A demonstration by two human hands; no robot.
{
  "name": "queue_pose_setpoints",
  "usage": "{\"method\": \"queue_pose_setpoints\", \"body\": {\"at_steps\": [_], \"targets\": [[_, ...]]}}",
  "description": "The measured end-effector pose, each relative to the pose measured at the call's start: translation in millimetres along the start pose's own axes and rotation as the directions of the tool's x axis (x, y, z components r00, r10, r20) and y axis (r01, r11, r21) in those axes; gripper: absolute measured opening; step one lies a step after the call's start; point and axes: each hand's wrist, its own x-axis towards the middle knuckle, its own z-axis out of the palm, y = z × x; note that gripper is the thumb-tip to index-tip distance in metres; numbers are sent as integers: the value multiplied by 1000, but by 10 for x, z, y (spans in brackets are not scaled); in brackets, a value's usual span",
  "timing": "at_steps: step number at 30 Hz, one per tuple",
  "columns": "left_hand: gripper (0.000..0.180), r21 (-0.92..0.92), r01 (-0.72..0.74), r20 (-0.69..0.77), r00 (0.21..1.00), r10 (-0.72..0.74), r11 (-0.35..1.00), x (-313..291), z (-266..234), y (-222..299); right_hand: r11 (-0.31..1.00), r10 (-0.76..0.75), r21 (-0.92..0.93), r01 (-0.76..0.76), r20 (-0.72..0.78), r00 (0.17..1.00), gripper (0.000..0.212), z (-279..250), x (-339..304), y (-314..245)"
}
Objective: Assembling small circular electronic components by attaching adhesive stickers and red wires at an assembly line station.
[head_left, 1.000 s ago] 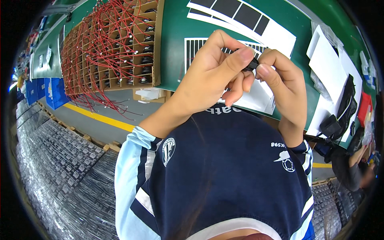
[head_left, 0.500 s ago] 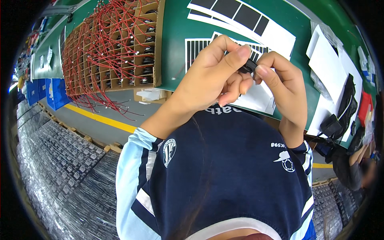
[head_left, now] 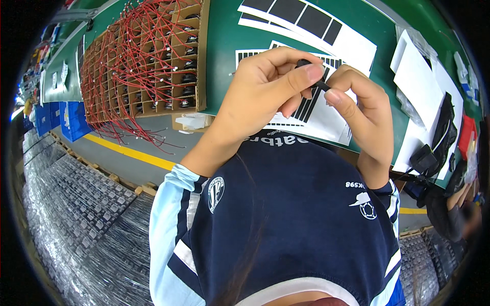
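Over the green table, my left hand (head_left: 273, 84) pinches a small black piece (head_left: 322, 85) between thumb and forefinger. My right hand (head_left: 363, 112) grips the other end of that piece with thumb and bent forefinger. Fingers cover most of it, so its exact kind cannot be made out. Beneath my hands lie white sheets bearing black strips (head_left: 304, 109). To the left stands a divided cardboard box (head_left: 202, 61), its cells holding small black round parts with tangled red wires (head_left: 148, 56) on top.
More sheets with large black patches (head_left: 312, 21) lie at the far side of the green table (head_left: 224, 30). White sheets (head_left: 416, 76) and a black cable bundle (head_left: 444, 127) are at the right. Blue bins (head_left: 74, 120) and plastic-wrapped stacks (head_left: 76, 204) stand left; another person (head_left: 444, 214) is at right.
My left hand's fingers have curled in and shifted slightly, and the black piece now shows as a longer strip between both hands. The box and sheets stay where they were.
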Motion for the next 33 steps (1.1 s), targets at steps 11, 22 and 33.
{"method": "queue_pose_setpoints", "body": {"at_steps": [11, 22, 33], "targets": [[17, -165, 43, 23, 999, -39, 985, -20, 5, -43, 986, 133, 103, -132, -4, 991, 18, 9, 12, -10], [24, -6, -48, 13, 999, 48, 999, 37, 0, -41, 995, 24, 100, -22, -20, 1000, 16, -6, -14, 78], [19, -203, -90, -26, 996, 87, 975, 39, 10, -158, 976, 198, 95, -193, -38, 980, 19, 15, -11, 14]]}}
